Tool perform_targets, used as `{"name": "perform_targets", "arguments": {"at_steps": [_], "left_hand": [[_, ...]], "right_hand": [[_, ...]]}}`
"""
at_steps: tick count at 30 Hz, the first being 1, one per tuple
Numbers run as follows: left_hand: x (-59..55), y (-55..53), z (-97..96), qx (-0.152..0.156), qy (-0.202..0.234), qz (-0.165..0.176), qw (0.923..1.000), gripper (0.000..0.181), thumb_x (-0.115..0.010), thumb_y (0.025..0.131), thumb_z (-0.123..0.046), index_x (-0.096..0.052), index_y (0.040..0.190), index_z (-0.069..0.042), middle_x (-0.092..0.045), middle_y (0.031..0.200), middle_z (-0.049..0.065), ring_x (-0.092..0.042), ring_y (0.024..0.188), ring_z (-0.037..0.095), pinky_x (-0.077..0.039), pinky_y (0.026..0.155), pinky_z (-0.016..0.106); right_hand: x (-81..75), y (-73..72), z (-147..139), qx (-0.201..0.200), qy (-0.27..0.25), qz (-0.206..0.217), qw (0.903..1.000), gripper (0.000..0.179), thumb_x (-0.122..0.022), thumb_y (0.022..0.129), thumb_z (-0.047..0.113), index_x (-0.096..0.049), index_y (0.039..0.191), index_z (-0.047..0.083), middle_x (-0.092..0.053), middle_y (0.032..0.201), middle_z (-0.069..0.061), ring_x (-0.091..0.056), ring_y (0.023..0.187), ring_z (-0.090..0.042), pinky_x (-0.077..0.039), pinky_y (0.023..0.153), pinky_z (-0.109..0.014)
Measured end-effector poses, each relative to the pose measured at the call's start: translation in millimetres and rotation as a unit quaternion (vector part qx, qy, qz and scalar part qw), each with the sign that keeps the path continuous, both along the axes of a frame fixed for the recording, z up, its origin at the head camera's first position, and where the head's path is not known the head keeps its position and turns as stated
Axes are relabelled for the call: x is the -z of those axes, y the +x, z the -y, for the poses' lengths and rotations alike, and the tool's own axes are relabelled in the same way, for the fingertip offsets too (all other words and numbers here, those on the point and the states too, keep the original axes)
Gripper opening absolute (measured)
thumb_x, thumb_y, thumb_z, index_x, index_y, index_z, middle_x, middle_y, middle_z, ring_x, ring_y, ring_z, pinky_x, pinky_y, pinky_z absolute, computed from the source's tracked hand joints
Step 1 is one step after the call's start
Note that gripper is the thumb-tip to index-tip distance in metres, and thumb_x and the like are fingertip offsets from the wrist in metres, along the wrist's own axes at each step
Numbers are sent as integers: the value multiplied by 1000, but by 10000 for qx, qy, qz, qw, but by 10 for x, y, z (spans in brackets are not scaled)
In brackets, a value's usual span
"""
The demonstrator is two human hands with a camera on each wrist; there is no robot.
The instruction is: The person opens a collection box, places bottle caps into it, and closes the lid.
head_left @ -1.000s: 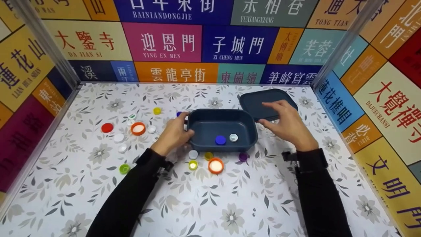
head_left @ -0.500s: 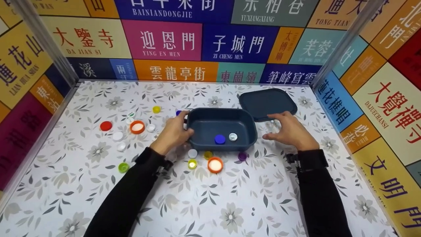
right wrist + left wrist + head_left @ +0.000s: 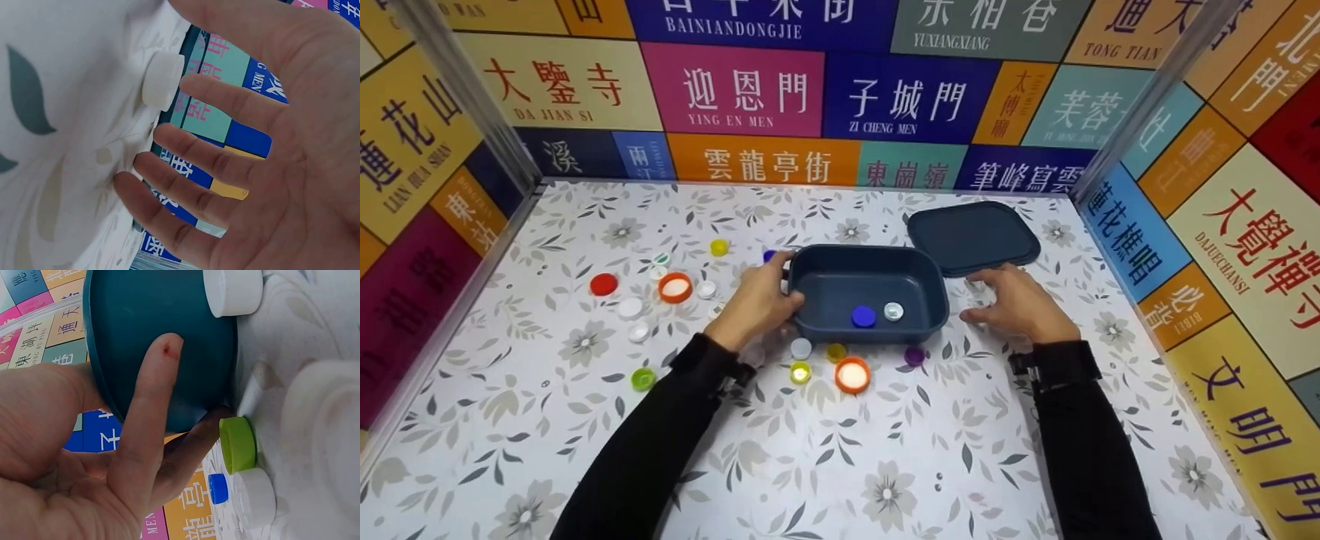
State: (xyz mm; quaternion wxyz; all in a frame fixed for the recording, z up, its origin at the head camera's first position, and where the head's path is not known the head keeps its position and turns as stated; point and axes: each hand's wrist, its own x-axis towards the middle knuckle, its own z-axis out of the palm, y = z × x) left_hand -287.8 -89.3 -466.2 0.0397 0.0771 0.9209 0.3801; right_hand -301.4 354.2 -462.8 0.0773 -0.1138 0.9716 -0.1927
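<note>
My left hand (image 3: 757, 301) holds the left end of a dark blue rectangular food container (image 3: 870, 296). In the left wrist view, one finger lies along its outer wall (image 3: 208, 343) and another reaches under its lower edge. Inside the container are a blue bottle cap (image 3: 863, 316) and a silvery-white cap (image 3: 893, 311). Just right of it, my right hand (image 3: 1020, 304) hovers low over the table with fingers spread, holding nothing. A white cap (image 3: 163, 80) lies between its thumb and index finger in the right wrist view; the hand hides it in the head view.
The container's lid (image 3: 973, 236) lies flat behind my right hand. In front of the container are an orange cap (image 3: 853, 375), a purple cap (image 3: 914, 356) and several others. More caps lie left, including a red one (image 3: 604, 284) and a green one (image 3: 643, 379). Printed panels (image 3: 735, 90) wall the table.
My right hand has come down from over the lid to the table at the container's right side. The left hand stays on the container, and the caps inside have not moved.
</note>
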Motion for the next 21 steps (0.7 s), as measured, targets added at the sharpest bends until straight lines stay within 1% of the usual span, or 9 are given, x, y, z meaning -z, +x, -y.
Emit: {"name": "perform_targets", "arguments": {"at_steps": [3, 4, 7, 10, 13, 16, 18, 21], "left_hand": [[-4, -6, -8, 3, 12, 15, 10000, 81, -81, 103, -12, -46, 176, -7, -73, 154, 30, -76, 133, 41, -61, 120, 56], [-5, -7, -10, -4, 21, 34, 10000, 82, -81, 103, -12, -46, 177, -7, -73, 154, 30, -75, 134, 41, -61, 121, 56], [-7, -6, -10, -25, 1, 70, 10000, 82, -82, 104, -12, -45, 177, -7, -73, 155, 29, -75, 136, 41, -61, 122, 56], [-12, -10, -8, -33, -16, 74, 10000, 81, -81, 104, -12, -45, 177, -7, -73, 155, 29, -75, 137, 41, -60, 122, 55], [-20, -20, -14, -41, 20, 100, 9999, 81, -81, 104, -12, -45, 177, -8, -73, 155, 29, -75, 135, 40, -61, 121, 54], [-19, -26, -21, -40, 99, 158, 9998, 82, -81, 105, -12, -44, 178, -10, -72, 155, 29, -76, 131, 39, -63, 118, 53], [-11, -24, -19, -30, 123, 164, 9998, 82, -81, 104, -11, -45, 177, -10, -73, 155, 28, -76, 129, 38, -63, 117, 53], [5, -16, -8, 26, 103, 51, 9999, 80, -80, 104, -10, -46, 176, -8, -75, 153, 28, -77, 132, 39, -63, 118, 53]], "right_hand": [[7, -15, 6, -21, -43, -27, 10000, 66, -95, 97, 32, -74, 154, 6, -72, 153, -29, -64, 147, -50, -50, 127, -70], [5, -20, 7, -50, -64, -36, 10000, 62, -94, 97, 30, -76, 151, 6, -73, 150, -30, -65, 143, -50, -52, 123, -70], [3, -35, 15, -117, -126, -102, 9998, 45, -89, 98, 18, -83, 140, 6, -79, 135, -27, -71, 127, -46, -58, 110, -64], [-9, -52, 21, -236, -139, -253, 9993, 34, -82, 95, 6, -88, 129, 5, -83, 120, -23, -74, 112, -41, -60, 99, -58], [-19, -60, 28, -287, -123, -394, 9987, 31, -80, 93, 1, -90, 121, 4, -85, 113, -21, -76, 109, -39, -62, 98, -57], [-17, -57, 33, -271, -112, -459, 9985, 30, -79, 91, 0, -90, 119, 4, -86, 110, -20, -77, 107, -38, -62, 97, -56], [-7, -52, 37, -275, -127, -503, 9983, 31, -78, 91, 0, -91, 119, 4, -86, 108, -19, -76, 104, -36, -61, 93, -51], [2, -45, 53, -338, -170, -624, 9973, 33, -76, 91, -1, -91, 120, 4, -86, 102, -15, -76, 96, -31, -59, 85, -43]]}}
